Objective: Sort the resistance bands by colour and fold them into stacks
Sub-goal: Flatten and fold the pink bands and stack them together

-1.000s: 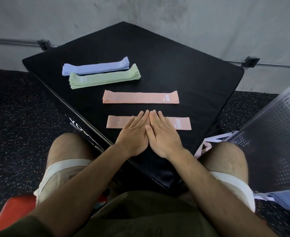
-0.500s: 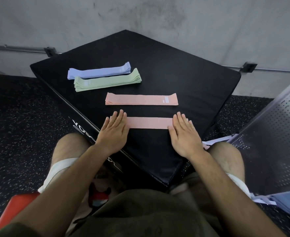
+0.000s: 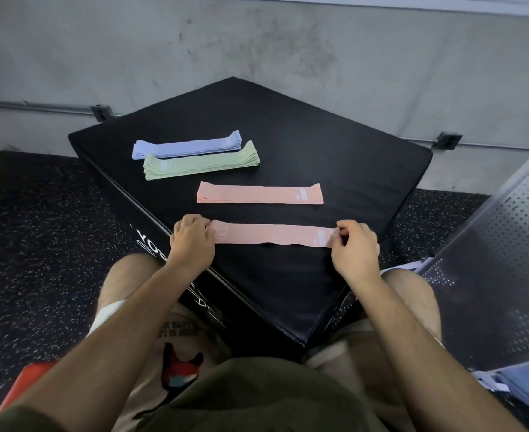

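A pink resistance band (image 3: 272, 233) lies stretched flat near the front corner of the black padded box (image 3: 334, 157). My left hand (image 3: 191, 241) pinches its left end and my right hand (image 3: 355, 247) pinches its right end. Beyond it lies a stack of pink bands (image 3: 260, 193). Farther back to the left sit a green stack (image 3: 200, 161) and, behind that, a lilac stack (image 3: 186, 145), each laid out long and flat.
The box stands on speckled dark flooring against a grey wall (image 3: 288, 42). A perforated metal bench (image 3: 500, 266) is at the right with pale blue bands (image 3: 518, 388) on its near end. A red object (image 3: 23, 385) sits at the lower left.
My hands slid apart along the near pink band from its middle to its ends, then curled from flat palms into pinches on both ends. The view has tilted upward.
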